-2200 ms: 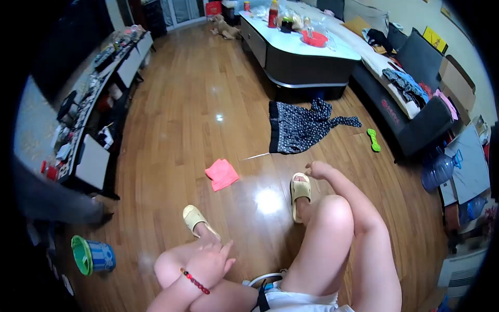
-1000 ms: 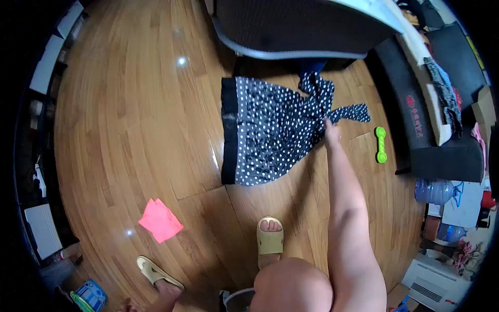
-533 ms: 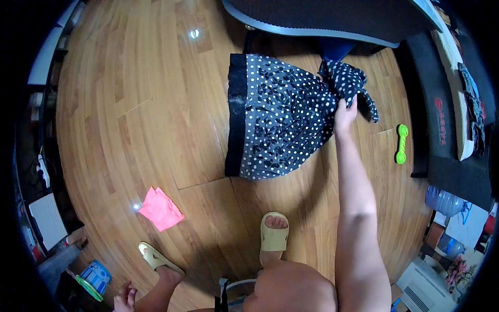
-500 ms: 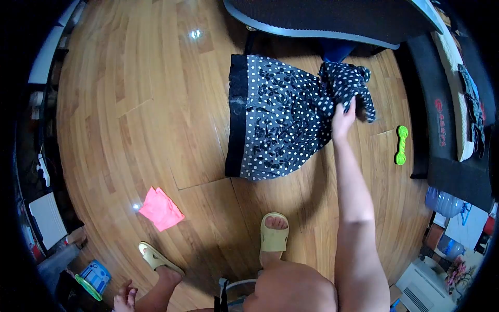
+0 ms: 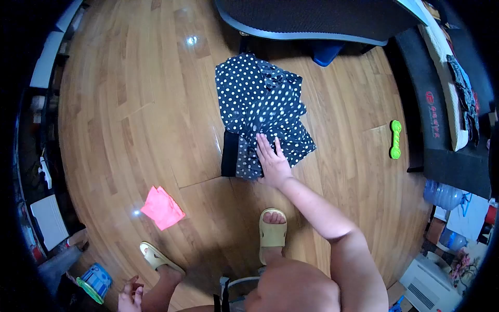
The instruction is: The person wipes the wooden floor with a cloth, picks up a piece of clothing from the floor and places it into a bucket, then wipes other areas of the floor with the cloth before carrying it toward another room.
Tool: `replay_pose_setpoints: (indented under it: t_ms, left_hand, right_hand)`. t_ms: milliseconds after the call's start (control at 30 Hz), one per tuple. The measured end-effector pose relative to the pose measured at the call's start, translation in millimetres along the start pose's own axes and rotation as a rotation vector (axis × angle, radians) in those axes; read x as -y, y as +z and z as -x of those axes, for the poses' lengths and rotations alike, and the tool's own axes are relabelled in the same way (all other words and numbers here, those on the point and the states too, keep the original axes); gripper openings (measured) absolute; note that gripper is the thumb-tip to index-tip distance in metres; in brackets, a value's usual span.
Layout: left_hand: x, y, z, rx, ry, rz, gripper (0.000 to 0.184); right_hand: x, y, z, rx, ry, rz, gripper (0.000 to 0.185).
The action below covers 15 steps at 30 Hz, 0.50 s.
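A black dress with white polka dots (image 5: 244, 88) lies on the wooden floor, folded over on itself. Its black hem band (image 5: 230, 155) sticks out at the lower left, beside a strip of grey dotted cloth. My right hand (image 5: 273, 161) rests flat on the lower part of the dress, fingers stretched out and slightly spread, gripping nothing. At the bottom left edge, away from the dress, my left hand (image 5: 130, 295) hovers near my leg with loosely bent fingers set apart. Nothing shows in it.
A pink folded cloth (image 5: 162, 208) lies on the floor at left. At right is a green bone-shaped toy (image 5: 395, 139). A dark table (image 5: 312, 18) stands at the top, and a black sofa (image 5: 442, 119) lines the right. My slippered feet (image 5: 273, 229) are below the dress.
The dress's upper part, gripped by my right hand before, has been folded leftward over the skirt. My right hand let go and moved down-left, now flat on the cloth.
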State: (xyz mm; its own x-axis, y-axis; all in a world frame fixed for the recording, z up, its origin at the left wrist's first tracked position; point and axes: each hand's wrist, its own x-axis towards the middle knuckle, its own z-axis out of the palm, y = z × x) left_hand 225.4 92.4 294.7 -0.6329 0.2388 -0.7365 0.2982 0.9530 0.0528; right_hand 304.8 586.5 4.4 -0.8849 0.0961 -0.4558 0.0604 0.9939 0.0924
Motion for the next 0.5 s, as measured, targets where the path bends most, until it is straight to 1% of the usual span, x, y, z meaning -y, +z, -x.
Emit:
replay_pose_setpoints:
  t_ms: [100, 133, 167, 233, 267, 367, 400, 433, 467, 500]
  left_hand:
    - [0, 0, 5, 0.033, -0.035, -0.036, 0.034]
    - [0, 1, 5, 0.035, -0.046, -0.031, 0.034]
    - [2, 2, 7, 0.035, -0.057, -0.025, 0.035]
    - [4, 5, 11, 0.010, -0.032, -0.020, 0.035]
    - [4, 6, 13, -0.004, -0.022, -0.019, 0.035]
    - [4, 4, 19, -0.047, 0.058, -0.018, 0.035]
    - [-1, 1, 19, 0.006, -0.029, 0.016, 0.035]
    - [-8, -4, 19, 0.061, -0.113, 0.051, 0.036]
    - [-10, -5, 19, 0.116, -0.193, 0.088, 0.037]
    - [-6, -1, 20, 0.060, -0.161, 0.132, 0.036]
  right_hand:
    - [-11, 3, -8, 0.078, -0.103, 0.055, 0.097]
    - [-18, 19, -11, -0.125, -0.135, 0.031, 0.078]
    - [-24, 34, -17, -0.188, -0.164, -0.030, 0.069]
    - [-34, 38, -24, -0.316, -0.230, -0.149, 0.053]
    - [-37, 41, -21, -0.484, -0.240, -0.228, 0.033]
    - [-31, -29, 11, 0.029, -0.171, -0.506, 0.029]
    - [-30, -32, 24, -0.037, -0.231, -0.603, 0.027]
    - [-31, -46, 34, 0.090, -0.226, -0.718, 0.030]
    - [-35, -58, 42, 0.141, -0.198, -0.794, 0.031]
    - [-40, -64, 47, 0.193, -0.167, -0.867, 0.032]
